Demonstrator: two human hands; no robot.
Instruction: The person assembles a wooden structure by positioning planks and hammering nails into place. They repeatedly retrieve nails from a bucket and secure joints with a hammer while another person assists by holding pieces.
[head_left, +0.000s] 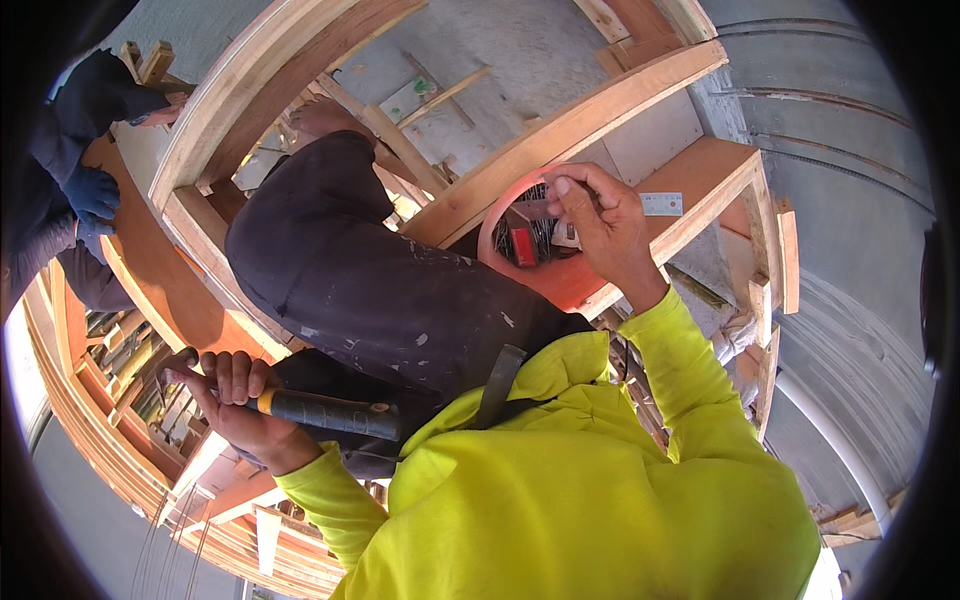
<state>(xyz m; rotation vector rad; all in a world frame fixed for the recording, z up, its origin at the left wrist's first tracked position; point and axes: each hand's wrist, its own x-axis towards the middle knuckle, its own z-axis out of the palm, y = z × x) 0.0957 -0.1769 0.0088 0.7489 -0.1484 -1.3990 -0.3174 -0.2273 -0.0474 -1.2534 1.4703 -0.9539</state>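
My left hand (240, 405) is wrapped round a hammer (325, 413) with a black and yellow handle; the head shows partly beyond my fingers. My right hand (598, 215) hovers over an orange bucket (568, 285), its thumb and fingers pinched together. What they pinch, if anything, is too small to tell. In the bucket are many nails (543, 240) and a red block-like object (523, 247). A metal ruler (662, 204) sticks out beside my right hand; whether my fingers touch it is hidden.
Curved wooden formwork surrounds me, with a beam (570, 140) beyond the bucket and a plank (705, 180) at right. My bent leg (390, 280) lies across the middle. At far left a co-worker's gloved hand (92, 195) rests near a curved board (150, 270). A white pipe (835, 440) is lower right.
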